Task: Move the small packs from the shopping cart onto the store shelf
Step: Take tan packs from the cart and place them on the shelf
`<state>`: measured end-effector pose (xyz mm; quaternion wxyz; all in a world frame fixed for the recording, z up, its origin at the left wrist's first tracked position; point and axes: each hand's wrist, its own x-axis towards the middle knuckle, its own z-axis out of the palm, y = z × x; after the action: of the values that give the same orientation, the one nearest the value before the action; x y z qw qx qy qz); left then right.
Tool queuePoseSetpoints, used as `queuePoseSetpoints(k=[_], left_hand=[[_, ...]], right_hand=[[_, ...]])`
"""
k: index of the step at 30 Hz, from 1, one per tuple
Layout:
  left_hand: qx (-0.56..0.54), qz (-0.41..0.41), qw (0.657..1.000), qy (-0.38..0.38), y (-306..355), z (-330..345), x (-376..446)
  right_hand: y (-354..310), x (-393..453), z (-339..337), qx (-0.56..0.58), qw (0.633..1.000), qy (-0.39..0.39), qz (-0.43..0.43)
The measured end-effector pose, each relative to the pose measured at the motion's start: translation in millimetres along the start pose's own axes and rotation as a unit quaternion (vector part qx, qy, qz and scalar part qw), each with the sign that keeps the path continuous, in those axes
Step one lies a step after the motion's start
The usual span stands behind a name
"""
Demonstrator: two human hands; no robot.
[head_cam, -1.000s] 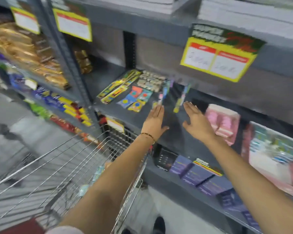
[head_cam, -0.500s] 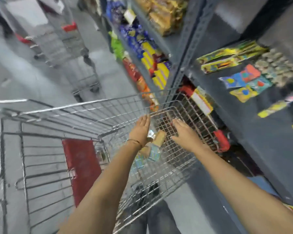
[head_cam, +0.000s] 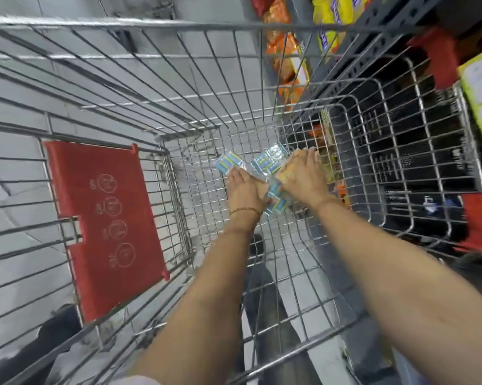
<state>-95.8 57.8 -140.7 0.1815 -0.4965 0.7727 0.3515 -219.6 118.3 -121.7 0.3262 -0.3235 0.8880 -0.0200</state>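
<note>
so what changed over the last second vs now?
Both hands left the shelf and went down into the shopping cart. The left hand and right hand now rest on the blue small packs at the cart bottom; whether either grips one is unclear. The view swung from shelf to cart. Unchanged: the cart stays parked beside the shelf, its red seat flap in place.

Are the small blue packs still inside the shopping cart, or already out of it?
Inside. The small blue packs lie on the wire bottom of the shopping cart, with the left hand and right hand on them.
</note>
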Motion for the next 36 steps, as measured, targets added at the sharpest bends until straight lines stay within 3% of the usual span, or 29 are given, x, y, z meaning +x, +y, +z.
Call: queuePoseSetpoints(k=[4,10,19,22,29,36], left_hand=[[0.019,-0.009,0.999,0.041,-3,13,8],[0.050,0.065,0.995,0.059,-16,-5,4],[0.108,0.236,0.965,-0.019,40,-108,-55],[0.138,0.307,0.941,-0.024,78,-144,-83],[0.223,0.495,0.840,-0.012,195,-183,-168],[0.283,0.616,0.733,-0.051,321,-127,-272]], right_hand=[[7,13,7,-0.016,1.000,-0.001,-0.008],[3,1,-6,-0.042,0.998,0.019,-0.049],[-10,-99,-97,-0.094,0.991,0.056,-0.080],[-3,-151,-138,-0.087,0.991,0.080,-0.064],[45,-271,-213,-0.053,0.972,0.231,-0.004],[140,-384,-238,0.017,0.934,0.329,0.135]])
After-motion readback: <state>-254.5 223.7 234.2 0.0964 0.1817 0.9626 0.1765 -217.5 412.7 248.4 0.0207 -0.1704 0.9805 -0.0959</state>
